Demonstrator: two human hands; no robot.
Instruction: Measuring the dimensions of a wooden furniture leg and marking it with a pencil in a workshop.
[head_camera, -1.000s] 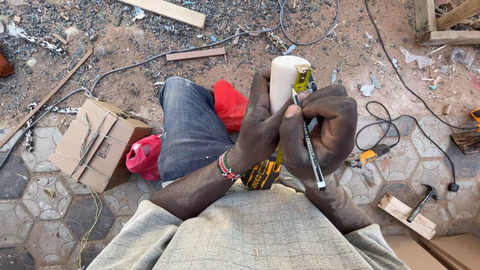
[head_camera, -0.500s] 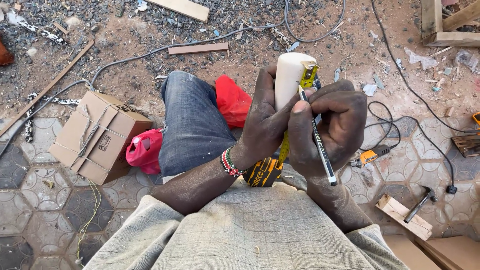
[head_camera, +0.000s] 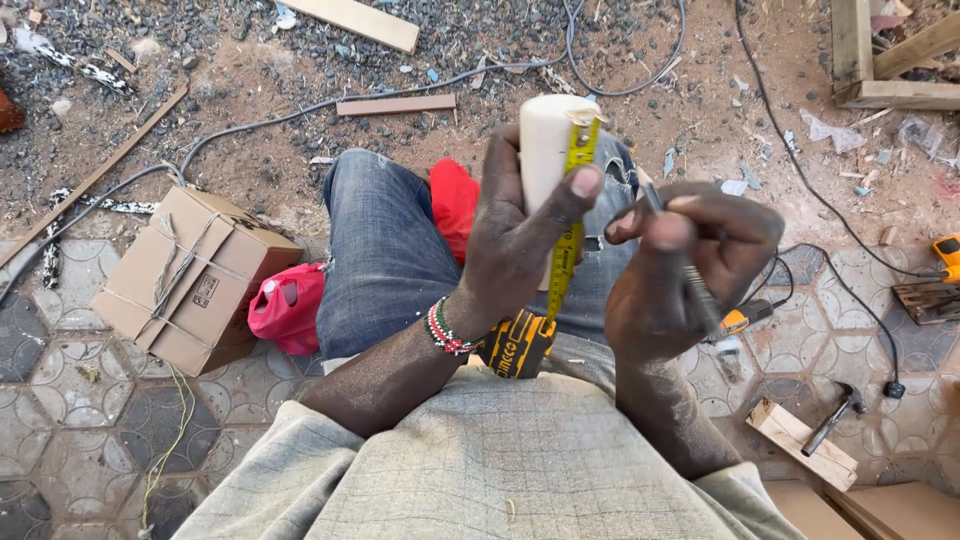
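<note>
1. Left hand (head_camera: 520, 245) grips pale wooden cylinder (head_camera: 545, 140) upright over the lap, thumb pinning yellow tape measure (head_camera: 570, 240) along it.
2. Right hand (head_camera: 690, 265) closed on pen (head_camera: 690, 275), just beside cylinder.
3. Cardboard box (head_camera: 190, 280) on floor, left.

Tight around our lap, open floor left

Cardboard box (head_camera: 190, 275) and red bag (head_camera: 288, 305) crowd our left; hammer (head_camera: 833, 417) and wood offcut (head_camera: 800, 443) block our right.

Left hand (head_camera: 520, 240) clenched, right hand (head_camera: 690, 265) seemingly pinching.
</note>
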